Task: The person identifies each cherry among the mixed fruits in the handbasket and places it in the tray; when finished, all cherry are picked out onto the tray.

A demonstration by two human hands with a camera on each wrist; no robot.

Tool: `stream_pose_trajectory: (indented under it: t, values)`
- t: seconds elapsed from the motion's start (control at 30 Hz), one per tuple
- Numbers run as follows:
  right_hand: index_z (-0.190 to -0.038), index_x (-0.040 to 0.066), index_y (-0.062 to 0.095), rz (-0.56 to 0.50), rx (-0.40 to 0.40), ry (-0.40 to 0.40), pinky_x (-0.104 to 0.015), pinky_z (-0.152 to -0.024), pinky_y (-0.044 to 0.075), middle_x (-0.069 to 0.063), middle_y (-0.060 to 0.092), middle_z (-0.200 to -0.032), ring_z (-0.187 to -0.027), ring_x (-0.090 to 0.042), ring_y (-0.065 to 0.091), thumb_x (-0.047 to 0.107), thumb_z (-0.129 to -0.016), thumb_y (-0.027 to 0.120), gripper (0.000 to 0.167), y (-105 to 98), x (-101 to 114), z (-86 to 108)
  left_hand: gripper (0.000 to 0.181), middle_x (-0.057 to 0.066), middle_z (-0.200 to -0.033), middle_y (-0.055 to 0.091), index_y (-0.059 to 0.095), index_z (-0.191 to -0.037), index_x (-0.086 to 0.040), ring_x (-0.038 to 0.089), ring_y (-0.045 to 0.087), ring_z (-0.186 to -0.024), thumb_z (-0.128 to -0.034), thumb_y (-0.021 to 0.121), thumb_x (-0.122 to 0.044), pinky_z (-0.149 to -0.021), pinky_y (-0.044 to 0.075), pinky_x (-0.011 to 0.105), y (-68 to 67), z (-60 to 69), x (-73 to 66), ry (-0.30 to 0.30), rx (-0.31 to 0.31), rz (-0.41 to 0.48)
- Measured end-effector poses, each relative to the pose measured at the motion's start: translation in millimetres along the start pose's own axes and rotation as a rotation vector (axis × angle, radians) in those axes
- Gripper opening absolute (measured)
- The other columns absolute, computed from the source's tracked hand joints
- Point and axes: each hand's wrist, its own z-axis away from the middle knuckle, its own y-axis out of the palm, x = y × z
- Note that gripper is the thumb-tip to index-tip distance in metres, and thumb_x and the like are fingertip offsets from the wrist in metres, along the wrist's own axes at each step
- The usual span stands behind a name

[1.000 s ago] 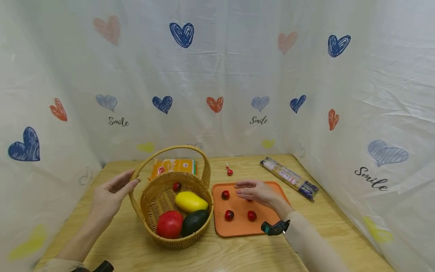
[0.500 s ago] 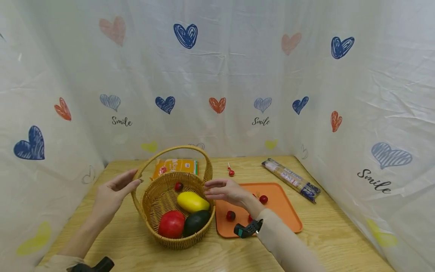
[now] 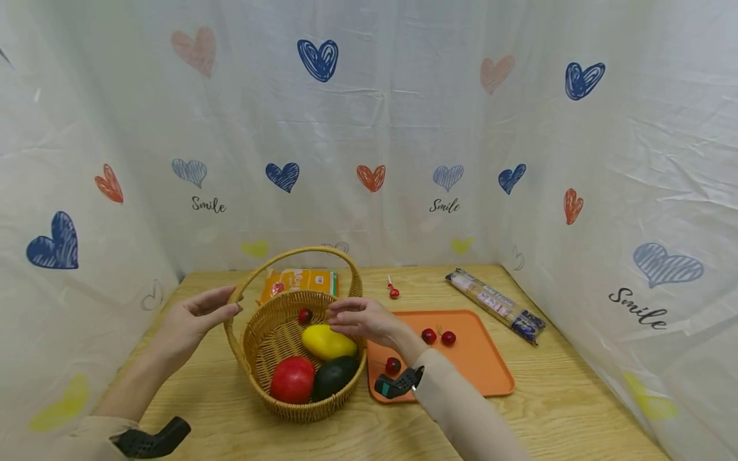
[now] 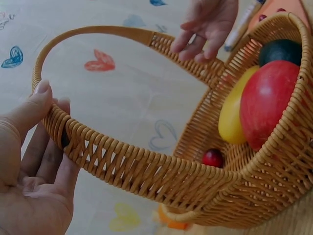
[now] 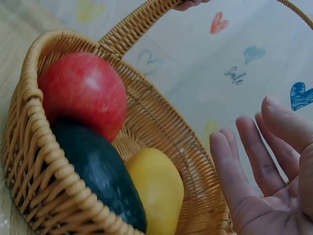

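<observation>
My left hand [image 3: 187, 325] pinches the left side of the handle of a wicker basket [image 3: 302, 413] between thumb and fingers. Inside the basket lie a red apple [image 5: 85, 93], a dark green avocado [image 5: 95, 169], a yellow mango-like fruit [image 5: 156, 191] and a cherry [image 4: 213, 157]. Over the basket's right rim hovers my right hand [image 3: 369, 320], fingers loosely spread, nothing visible in them. To the right, an orange tray [image 3: 481, 368] bears several cherries, among them one cherry [image 3: 393, 365] near its left edge; my right forearm hides part of the tray.
Behind the basket lies an orange packet [image 3: 311, 280]. A red lollipop [image 3: 394, 293] is at the back, and a long pack of spaghetti [image 3: 496, 304] lies at the back right. A printed curtain [image 3: 403, 224] encloses the wooden table [image 3: 553, 410].
My right hand has moved left from above the tray to over the basket's right rim, uncovering cherries on the tray. My left hand stays on the handle.
</observation>
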Motion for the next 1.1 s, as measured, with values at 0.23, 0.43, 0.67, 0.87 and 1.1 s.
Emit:
stream_pose_trajectory:
  t: [0.23, 0.43, 0.67, 0.87, 1.1]
  values:
    - [-0.131, -0.01, 0.048, -0.085, -0.103, -0.001, -0.04, -0.096, 0.045, -0.029, 0.046, -0.133, -0.118, -0.038, 0.051, -0.002, -0.094, 0.054, 0.038, 16.1, -2.7, -22.5, 0.033, -0.014, -0.109, 0.064, 0.063, -0.123, -0.019, 0.002, 0.061, -0.097, -0.0928, 0.061, -0.007, -0.082, 0.043, 0.01, -0.5, -0.6, 0.3, 0.004, -0.002, 0.037]
    - [-0.128, -0.008, 0.052, -0.094, -0.189, -0.028, -0.039, -0.093, 0.047, -0.024, 0.053, -0.127, -0.118, -0.037, 0.052, -0.002, -0.094, 0.054, 0.034, 31.6, -9.2, -40.3, 0.033, -0.016, -0.109, 0.063, 0.062, -0.125, -0.018, 0.002, 0.061, -0.097, -0.0929, 0.061, -0.009, -0.082, 0.044, 0.011, -0.1, -1.5, 1.2, 0.002, -0.005, 0.025]
    - [-0.129, -0.009, 0.05, -0.183, -0.359, -0.038, -0.036, -0.092, 0.048, -0.026, 0.052, -0.127, -0.121, -0.04, 0.048, -0.001, -0.093, 0.057, 0.038, 45.5, -22.0, -59.5, 0.032, -0.015, -0.108, 0.064, 0.063, -0.124, -0.017, 0.002, 0.062, -0.097, -0.0923, 0.062, -0.009, -0.082, 0.044, 0.011, 1.5, -2.2, -0.9, -0.004, -0.012, 0.032]
    - [-0.127, -0.005, 0.056, -0.186, -0.506, -0.048, -0.033, -0.088, 0.05, -0.016, 0.06, -0.114, -0.114, -0.035, 0.055, 0.001, -0.09, 0.062, 0.038, 52.8, -28.4, -69.2, 0.034, -0.016, -0.107, 0.064, 0.061, -0.126, -0.015, 0.001, 0.062, -0.097, -0.0921, 0.064, -0.013, -0.083, 0.043, 0.01, 1.1, -2.0, -1.4, -0.011, -0.027, -0.002]
    - [-0.123, -0.004, 0.059, -0.219, -0.575, -0.04, -0.034, -0.087, 0.051, -0.015, 0.06, -0.112, -0.115, -0.036, 0.053, 0.001, -0.089, 0.064, 0.035, 58.6, -33.8, -73.6, 0.039, -0.015, -0.108, 0.064, 0.058, -0.13, -0.011, 0.001, 0.061, -0.098, -0.092, 0.064, -0.018, -0.083, 0.042, 0.01, 3.0, 0.8, -2.1, -0.024, -0.034, -0.037]
